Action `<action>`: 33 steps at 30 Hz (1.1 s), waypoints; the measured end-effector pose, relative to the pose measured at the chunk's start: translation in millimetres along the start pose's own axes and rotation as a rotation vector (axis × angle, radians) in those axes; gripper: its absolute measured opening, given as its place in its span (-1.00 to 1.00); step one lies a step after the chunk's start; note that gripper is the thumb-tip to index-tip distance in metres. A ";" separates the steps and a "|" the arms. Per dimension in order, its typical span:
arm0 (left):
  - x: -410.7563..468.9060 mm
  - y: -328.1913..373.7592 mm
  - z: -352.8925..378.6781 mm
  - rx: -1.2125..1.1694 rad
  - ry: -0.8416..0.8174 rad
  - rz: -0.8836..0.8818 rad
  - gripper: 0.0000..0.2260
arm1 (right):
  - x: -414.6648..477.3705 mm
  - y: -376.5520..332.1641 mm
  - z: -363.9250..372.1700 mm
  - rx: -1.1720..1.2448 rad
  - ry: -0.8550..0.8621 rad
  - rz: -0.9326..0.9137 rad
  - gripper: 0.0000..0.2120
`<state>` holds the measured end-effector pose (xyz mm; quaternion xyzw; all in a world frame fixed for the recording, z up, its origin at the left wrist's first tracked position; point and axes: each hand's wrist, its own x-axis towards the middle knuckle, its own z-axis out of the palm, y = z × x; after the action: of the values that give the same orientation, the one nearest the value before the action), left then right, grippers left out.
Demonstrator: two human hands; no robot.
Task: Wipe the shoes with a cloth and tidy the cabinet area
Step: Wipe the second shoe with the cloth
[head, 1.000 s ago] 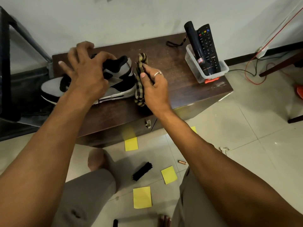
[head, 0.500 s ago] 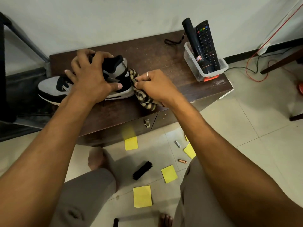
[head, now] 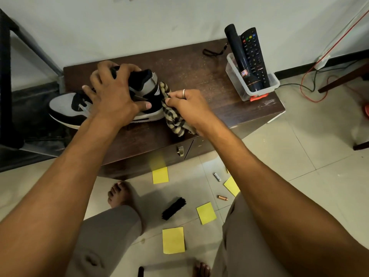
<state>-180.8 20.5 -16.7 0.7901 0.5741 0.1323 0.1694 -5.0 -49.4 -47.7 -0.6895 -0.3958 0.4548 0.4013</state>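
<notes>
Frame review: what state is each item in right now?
left hand: grips the shoe.
right hand: holds the cloth.
shoe: upright on the cabinet.
cloth: bunched against the shoe's heel.
cabinet: doors closed.
plastic bin: upright, holds torch and remote.
brush: lying on floor.

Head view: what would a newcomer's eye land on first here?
The left hand grips a grey and black sneaker on the dark cabinet top while the right hand presses a striped cloth to its heel. Below, yellow sticky notes and a black brush lie on the floor.
</notes>
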 end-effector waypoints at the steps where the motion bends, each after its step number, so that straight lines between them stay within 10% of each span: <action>1: 0.6 -0.1 -0.6 -0.005 -0.003 -0.002 -0.30 | -1.6 -2.2 -6.1 -0.022 -0.033 0.026 -0.87; 8: 2.4 -1.4 -4.2 -0.045 -0.033 0.183 -0.39 | 0.3 -11.5 -30.1 0.041 0.294 0.001 -0.85; 33: 4.0 8.5 -10.7 -0.252 -0.195 0.115 -0.53 | -5.6 3.9 -2.0 0.131 0.134 -0.138 -0.78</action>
<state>-176.6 23.1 -3.4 0.8032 0.4876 0.1353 0.3143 -3.9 -56.3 -49.1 -0.6618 -0.3842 0.4039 0.5013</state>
